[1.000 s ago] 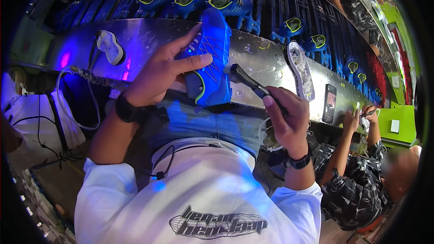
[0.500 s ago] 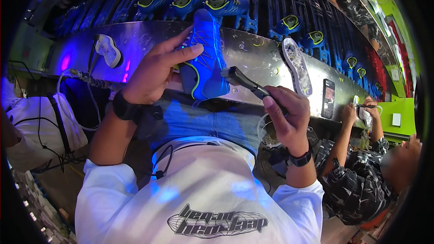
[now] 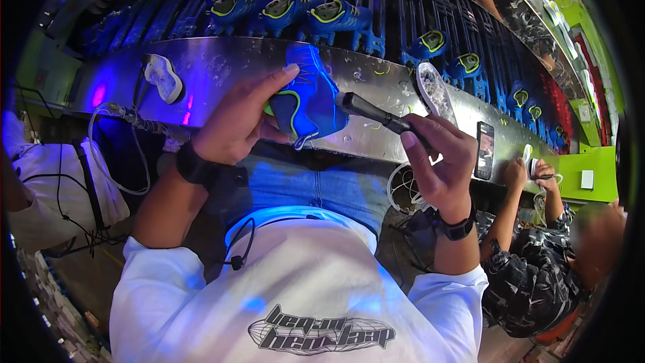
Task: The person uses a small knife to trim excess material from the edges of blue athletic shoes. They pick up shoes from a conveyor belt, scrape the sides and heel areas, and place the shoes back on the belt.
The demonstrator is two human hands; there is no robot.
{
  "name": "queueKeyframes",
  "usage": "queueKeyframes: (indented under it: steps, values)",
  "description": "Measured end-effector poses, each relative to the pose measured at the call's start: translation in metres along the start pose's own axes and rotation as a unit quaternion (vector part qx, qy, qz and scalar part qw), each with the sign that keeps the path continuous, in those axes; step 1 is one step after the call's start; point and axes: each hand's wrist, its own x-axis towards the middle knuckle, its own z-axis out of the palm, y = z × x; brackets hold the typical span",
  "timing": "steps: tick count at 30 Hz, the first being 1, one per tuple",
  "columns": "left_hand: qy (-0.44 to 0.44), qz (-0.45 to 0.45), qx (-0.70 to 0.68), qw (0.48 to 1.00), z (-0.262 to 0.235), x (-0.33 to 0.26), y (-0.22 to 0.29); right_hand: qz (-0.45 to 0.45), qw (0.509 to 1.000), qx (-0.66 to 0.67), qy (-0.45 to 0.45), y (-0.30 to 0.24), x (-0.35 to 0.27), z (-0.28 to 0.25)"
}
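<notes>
My left hand (image 3: 243, 113) is closed round a blue shoe upper (image 3: 321, 109) with a yellow-green collar, thumb over the laces, and holds it tilted above the bench's near edge. The toe points away from me and the heel faces me. In my right hand (image 3: 443, 156) is a dark-handled brush (image 3: 373, 111), pinched between thumb and fingers. Its bristle end meets the right side of the shoe near the heel; whether it presses there I cannot tell.
A metal bench (image 3: 222, 60) runs across. On it lie a white sole (image 3: 163, 78) at left, another sole (image 3: 435, 93) and a phone (image 3: 484, 150) at right. Behind, blue shoes (image 3: 339, 16) sit on a dark rack. A co-worker's hands (image 3: 534, 173) work at far right.
The shoe has tipped and turned, its toe lower in view and more of its right side showing. My right hand and the brush have shifted slightly right.
</notes>
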Motion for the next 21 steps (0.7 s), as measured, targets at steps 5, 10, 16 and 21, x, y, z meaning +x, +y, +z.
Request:
queueKeyframes:
  steps: [5, 10, 16, 21]
  values:
    - [0.011, -0.008, 0.019, 1.0, -0.008, 0.002, -0.009, -0.044, 0.999, -0.025, 0.01, 0.004, 0.013, -0.001]
    - [-0.001, -0.032, -0.002, 0.999, -0.007, -0.004, -0.007, -0.068, 0.997, -0.038, -0.009, 0.004, 0.026, -0.003]
    - [-0.033, -0.065, -0.029, 0.997, -0.015, -0.005, -0.015, -0.095, 0.995, -0.018, -0.013, 0.012, 0.034, -0.001]
    - [-0.015, -0.084, -0.007, 0.996, -0.008, -0.01, -0.021, -0.097, 0.995, 0.008, 0.003, 0.021, 0.032, 0.006]
